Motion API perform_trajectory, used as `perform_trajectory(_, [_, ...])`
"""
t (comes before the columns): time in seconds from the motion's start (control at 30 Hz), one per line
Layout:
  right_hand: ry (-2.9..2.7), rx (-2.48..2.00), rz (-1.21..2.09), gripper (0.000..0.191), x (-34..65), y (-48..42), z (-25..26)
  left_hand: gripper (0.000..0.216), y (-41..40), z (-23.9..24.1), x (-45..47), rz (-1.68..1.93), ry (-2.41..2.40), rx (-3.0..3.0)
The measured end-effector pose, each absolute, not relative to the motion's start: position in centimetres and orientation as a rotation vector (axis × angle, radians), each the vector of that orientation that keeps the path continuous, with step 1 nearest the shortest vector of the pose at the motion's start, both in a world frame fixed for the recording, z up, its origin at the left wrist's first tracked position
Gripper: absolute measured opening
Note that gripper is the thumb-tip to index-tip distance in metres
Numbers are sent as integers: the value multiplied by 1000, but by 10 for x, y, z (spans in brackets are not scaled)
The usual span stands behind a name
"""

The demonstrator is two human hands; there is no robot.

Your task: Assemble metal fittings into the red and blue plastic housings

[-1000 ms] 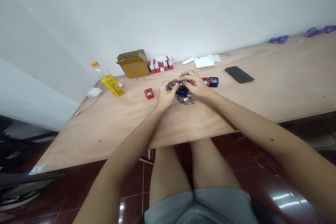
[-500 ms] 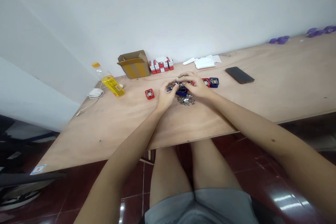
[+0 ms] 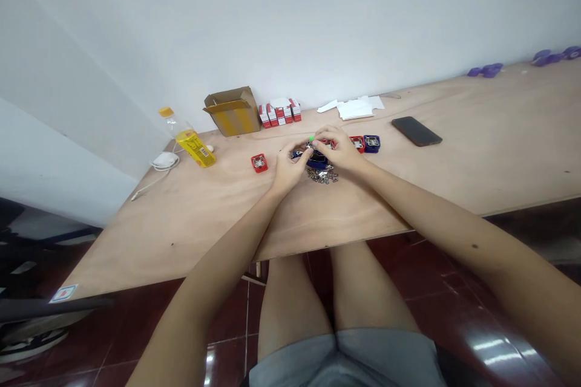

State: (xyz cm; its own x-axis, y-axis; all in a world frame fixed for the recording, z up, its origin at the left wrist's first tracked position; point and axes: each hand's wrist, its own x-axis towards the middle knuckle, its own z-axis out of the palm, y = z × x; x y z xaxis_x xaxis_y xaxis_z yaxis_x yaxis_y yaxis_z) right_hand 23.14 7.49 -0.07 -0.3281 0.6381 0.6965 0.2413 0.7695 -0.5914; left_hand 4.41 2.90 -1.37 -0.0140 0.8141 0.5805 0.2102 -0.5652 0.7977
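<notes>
My left hand [image 3: 289, 166] is closed, thumb against fingers, on a small shiny metal piece [image 3: 309, 145]. My right hand [image 3: 341, 148] meets it from the other side, fingers curled and pinching at the same piece. A bright green bit [image 3: 311, 138] shows at the top between the fingertips. Just under the hands sits a dark blue case [image 3: 318, 163], partly covered by them. A pile of small metal parts [image 3: 323, 176] lies in front of it. To the left is a red square case with metal fittings [image 3: 259, 162]. Right of my hands stand another red case [image 3: 357, 143] and a blue one [image 3: 372, 143].
Along the wall are an open cardboard box [image 3: 233, 115], several small red-and-white boxes [image 3: 280, 113] and white papers [image 3: 356, 107]. A yellow drink bottle [image 3: 193, 146] and white charger [image 3: 164, 161] are at left. A phone [image 3: 416, 131] and purple dumbbells [image 3: 485, 70] are to the right.
The fingers of my right hand have drawn in toward my left fingertips. A green bit now shows between them. The view has shifted slightly.
</notes>
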Motion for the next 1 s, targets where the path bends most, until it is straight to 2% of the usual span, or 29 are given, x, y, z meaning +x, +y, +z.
perform_trajectory(0.2, [-1892,-661,504,7,231,70,2,42,28,-13,45,1578,1048,1747])
perform_trajectory(1.0, [-1889,-685,608,15,233,70,1,37,27,-14,45,1608,1075,1790])
